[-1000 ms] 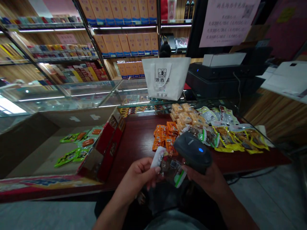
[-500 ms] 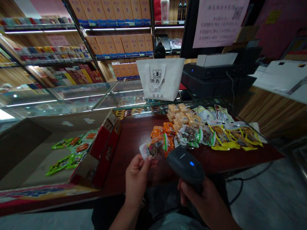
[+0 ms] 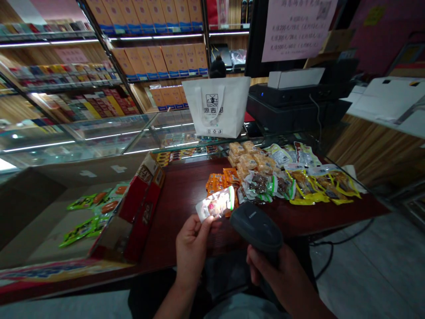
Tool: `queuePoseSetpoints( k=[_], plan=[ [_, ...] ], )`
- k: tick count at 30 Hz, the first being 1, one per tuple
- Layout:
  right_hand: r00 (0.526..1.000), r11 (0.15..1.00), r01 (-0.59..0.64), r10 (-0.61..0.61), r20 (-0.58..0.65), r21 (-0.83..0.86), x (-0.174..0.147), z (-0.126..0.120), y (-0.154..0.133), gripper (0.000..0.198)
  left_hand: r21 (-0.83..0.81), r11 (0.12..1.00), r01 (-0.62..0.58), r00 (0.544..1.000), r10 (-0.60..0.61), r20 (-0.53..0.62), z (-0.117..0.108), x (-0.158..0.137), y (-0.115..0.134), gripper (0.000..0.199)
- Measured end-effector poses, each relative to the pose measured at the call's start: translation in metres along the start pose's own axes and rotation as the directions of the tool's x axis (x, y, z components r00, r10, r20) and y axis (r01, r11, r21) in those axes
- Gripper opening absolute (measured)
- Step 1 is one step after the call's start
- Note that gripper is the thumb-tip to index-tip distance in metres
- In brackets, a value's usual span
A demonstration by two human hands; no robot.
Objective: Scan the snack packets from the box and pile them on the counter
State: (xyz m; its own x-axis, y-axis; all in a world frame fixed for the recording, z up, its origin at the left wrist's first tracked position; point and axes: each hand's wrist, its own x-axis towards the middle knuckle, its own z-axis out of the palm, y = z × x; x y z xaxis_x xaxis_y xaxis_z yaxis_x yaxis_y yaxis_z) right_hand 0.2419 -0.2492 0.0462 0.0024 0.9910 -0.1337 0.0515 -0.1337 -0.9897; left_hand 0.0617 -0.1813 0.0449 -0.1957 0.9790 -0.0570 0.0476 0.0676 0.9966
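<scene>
Between thumb and fingers, my left hand [image 3: 194, 241] pinches a small snack packet [image 3: 217, 204] by its left end. The packet is lit brightly and has a green strip at its right end. My right hand [image 3: 275, 270] is wrapped around the handle of a dark barcode scanner [image 3: 257, 226], whose head points towards the packet. Behind the packet lie orange snack packets [image 3: 217, 180]. Further right are clear packets with dark pieces [image 3: 260, 182], pale wrapped cakes [image 3: 247, 161] in a pile, and yellow-edged packets [image 3: 303, 184].
An open cardboard box [image 3: 46, 226] at left holds several green sausage packets [image 3: 81, 228]. A white tote bag [image 3: 217, 106] stands on the glass display counter [image 3: 133, 133]. Black checkout equipment [image 3: 295, 108] is at right. Behind the bag, the top of a dark-haired head [image 3: 217, 68] shows.
The packet in my left hand has gone from dim to brightly lit, and the scanner's blue light no longer shows. The view has shifted slightly; both hands keep their holds.
</scene>
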Motion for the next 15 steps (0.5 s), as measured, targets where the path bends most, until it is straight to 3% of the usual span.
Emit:
queuePoseSetpoints(
  k=[8, 15],
  plan=[
    [1.0, 0.999, 0.01, -0.01, -0.02, 0.036, 0.008, -0.012, 0.006, 0.047, -0.065, 0.997, 0.034, 0.997, -0.029, 0.077, 0.014, 0.007, 0.004, 0.03],
    [0.978, 0.991, 0.075, -0.051, -0.201, 0.112, 0.01, -0.044, 0.011, 0.044, -0.241, 0.957, 0.164, 0.95, -0.087, 0.301, 0.07, 0.054, 0.045, 0.029]
  ],
)
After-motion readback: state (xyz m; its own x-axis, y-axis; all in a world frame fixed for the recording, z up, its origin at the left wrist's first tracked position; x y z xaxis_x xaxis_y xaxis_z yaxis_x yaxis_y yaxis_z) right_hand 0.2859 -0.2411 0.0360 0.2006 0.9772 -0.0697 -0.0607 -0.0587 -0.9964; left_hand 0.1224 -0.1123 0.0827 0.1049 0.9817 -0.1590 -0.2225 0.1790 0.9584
